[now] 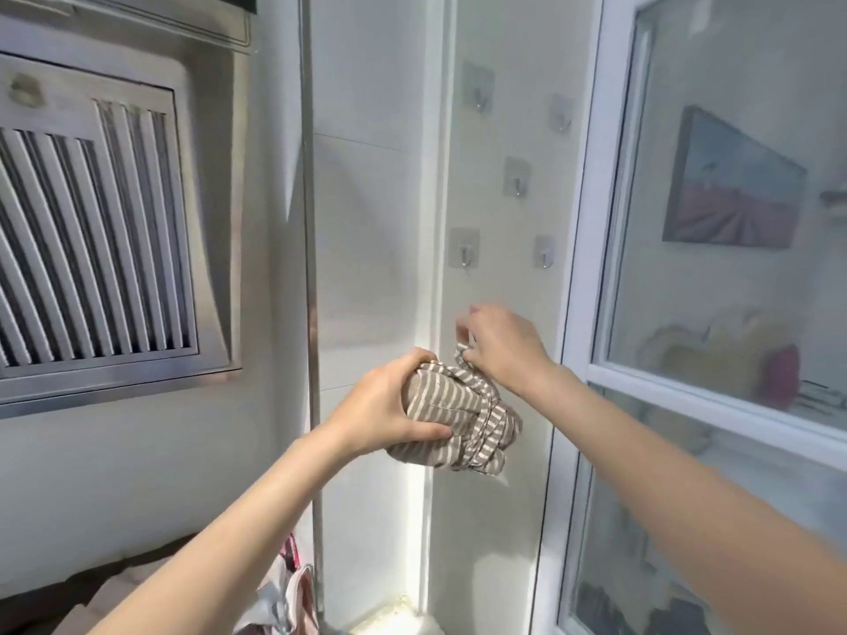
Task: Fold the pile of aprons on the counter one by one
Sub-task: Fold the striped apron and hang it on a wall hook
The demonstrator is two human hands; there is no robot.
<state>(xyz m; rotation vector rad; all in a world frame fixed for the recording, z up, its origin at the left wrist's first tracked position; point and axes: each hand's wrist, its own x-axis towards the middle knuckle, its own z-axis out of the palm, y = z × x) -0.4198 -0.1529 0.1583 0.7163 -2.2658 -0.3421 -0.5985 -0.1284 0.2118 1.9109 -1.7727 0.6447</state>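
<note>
From your head camera, your left hand (385, 405) grips a folded bundle of beige-and-white striped apron cloth (451, 417), held up in the air in front of the white wall, well above the counter, whose pale corner (389, 621) shows at the bottom edge. Your left fingers are wrapped around the bundle's left end, thumb underneath and the rest curled over the top. The apron is rolled into a compact, lumpy packet with its stripes running across it, and narrow striped ties loop around its right side. Your right hand (499, 346) is at the bundle's upper right, its fingers pinched together on a loop of striped tie (460, 352) that stands up from the packet. Five clear adhesive wall hooks (517, 176) sit on the wall panel above your hands. At the lower edge, a heap of pink and grey cloth (286, 598) lies beside your left forearm.
</note>
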